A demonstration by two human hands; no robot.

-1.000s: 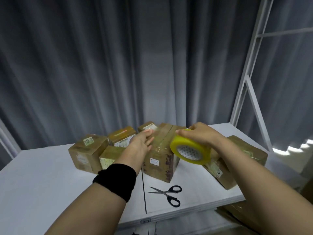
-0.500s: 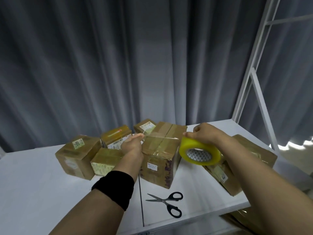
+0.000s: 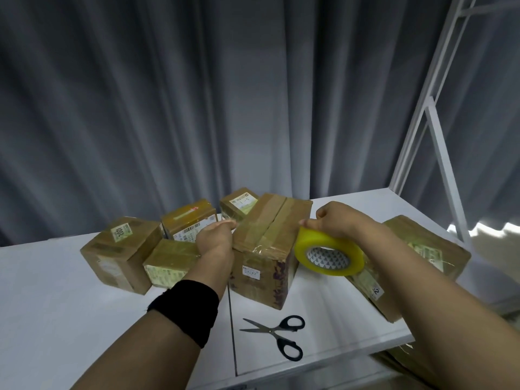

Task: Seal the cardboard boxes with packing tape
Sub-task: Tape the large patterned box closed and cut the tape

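A person's left hand (image 3: 215, 239), fingers curled, pinches what appears to be the free end of a clear strip at the top left edge of the middle cardboard box (image 3: 264, 249). The right hand (image 3: 336, 223) grips a yellow roll of packing tape (image 3: 327, 256), held just off the box's right edge. The strip itself is too faint to trace across the lid. The box already carries a brown band along its centre seam and glossy film over its near edge. This cross strip apparently has yet to be pressed down and cut, and the scissors (image 3: 277, 334) lie untouched on the near side. Five other boxes crowd round, from the leftmost box (image 3: 121, 257) to the long box (image 3: 422, 254) at right. Most shine with film, though whether each is fully sealed cannot be told. All rest on a white table (image 3: 56, 305) of two joined panels, with a grey pleated curtain (image 3: 197, 94) behind and a white metal frame (image 3: 433, 142) at the far right.
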